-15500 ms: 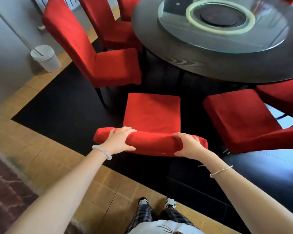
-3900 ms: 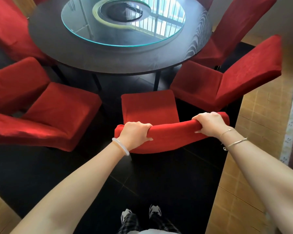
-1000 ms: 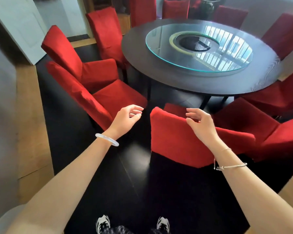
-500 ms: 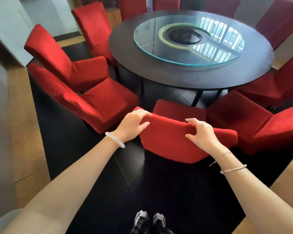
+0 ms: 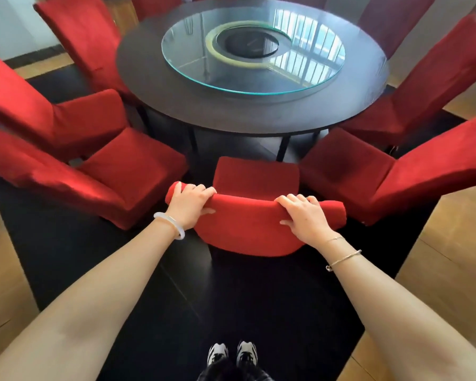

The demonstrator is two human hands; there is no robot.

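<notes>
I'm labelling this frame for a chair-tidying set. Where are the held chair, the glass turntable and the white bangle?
held chair point(image 5: 245, 218): head view, middle of its backrest's near face.
glass turntable point(image 5: 311, 72): head view, bare glass right of centre.
white bangle point(image 5: 171, 223): head view, middle of the band.

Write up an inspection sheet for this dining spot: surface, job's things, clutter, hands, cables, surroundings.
Surface: black floor tiles under the chair, tan tiles to either side.
Job's things: red chair, seat facing the round table.
Clutter: nothing seen.
Hands: left hand and right hand grip the top of the backrest, fingers curled over it.
Cables: nothing seen.
Surroundings: left neighbour chair and right neighbour chair close by; glass turntable on the table.
</notes>
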